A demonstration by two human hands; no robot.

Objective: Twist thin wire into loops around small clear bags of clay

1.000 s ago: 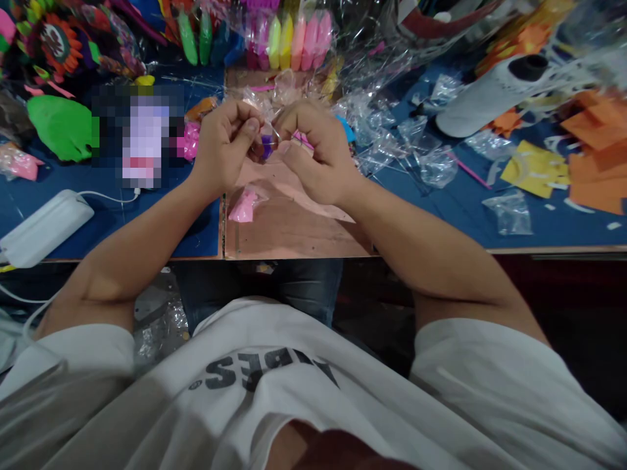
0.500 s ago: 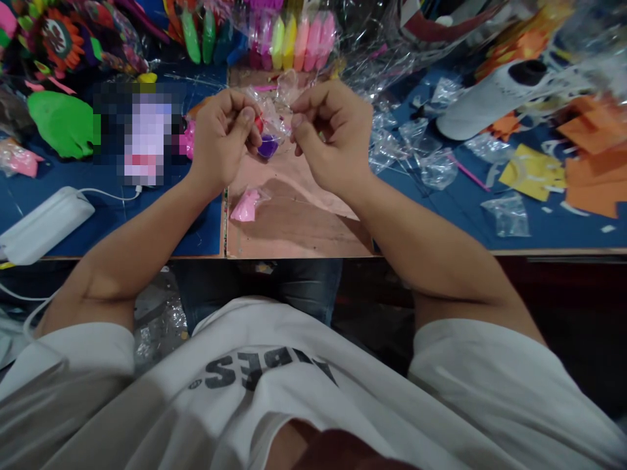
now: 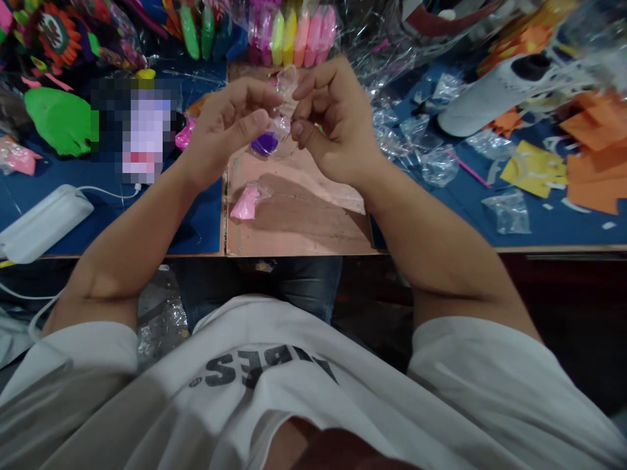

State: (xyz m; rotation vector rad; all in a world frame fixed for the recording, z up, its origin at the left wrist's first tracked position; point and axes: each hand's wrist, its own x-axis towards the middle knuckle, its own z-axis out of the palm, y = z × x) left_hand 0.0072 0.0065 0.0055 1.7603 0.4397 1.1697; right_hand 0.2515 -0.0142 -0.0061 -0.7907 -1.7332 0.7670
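Both hands are raised over the light wooden board (image 3: 304, 228). My right hand (image 3: 333, 117) pinches a clear plastic wrapper (image 3: 287, 85) between thumb and fingers. At the wrapper's other side is my left hand (image 3: 228, 124), its thumb and fingers apart near the plastic; whether its fingertips touch it is unclear. A purple piece (image 3: 265, 143) in clear plastic shows just below and between the hands. Nearer the board's front left lies a pink piece in a clear bag (image 3: 246, 202).
On the blue table (image 3: 196, 228) at left are a white power bank (image 3: 46, 223), a blurred-out phone (image 3: 144, 134) and a green lump (image 3: 59, 121). Coloured packs (image 3: 294, 39) stand behind. Right: clear bags (image 3: 507, 212), a white cylinder (image 3: 482, 98), orange sheets (image 3: 597, 176).
My left hand's fingers have spread from their pinch, and the red bit at its fingertips no longer shows. My right hand has risen slightly, still pinching the wrapper.
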